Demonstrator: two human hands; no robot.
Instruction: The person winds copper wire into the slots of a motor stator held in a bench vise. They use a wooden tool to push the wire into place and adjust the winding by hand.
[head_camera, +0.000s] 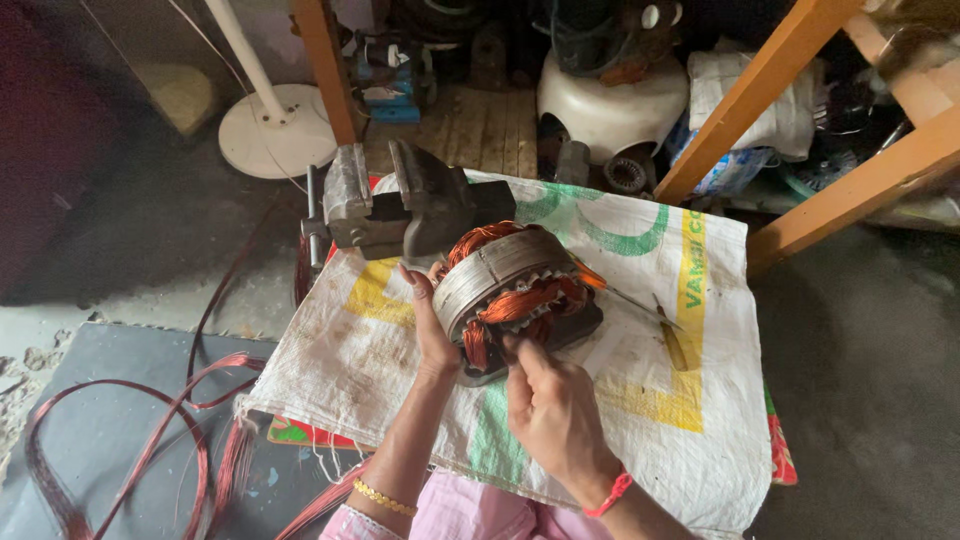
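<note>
A round grey laminated-steel motor stator wound with copper wire lies tilted on a white woven plastic sack with yellow and green print, which covers the work surface. The stator is the reference for all positions below.

Left hand: pressed flat against the stator's left outer face, fingers extended upward, steadying it. The palm is in contact with the steel laminations; it cups rather than closes.

Right hand: just below the stator, fingers pinched narrow at the copper windings on the lower rim. Whether a strand is actually gripped between the fingertips cannot be told. A red thread band sits on this wrist; a gold chain bracelet on the left wrist.

Directly behind the stator, touching or nearly so, stands a grey cast-iron bench vice. To the stator's right, on the sack, lies a thin metal tool with a yellowish wooden handle. Well to the left and below, loose loops of reddish copper wire lie on a dark floor. Far behind, a white round fan base stands on the floor.
</note>
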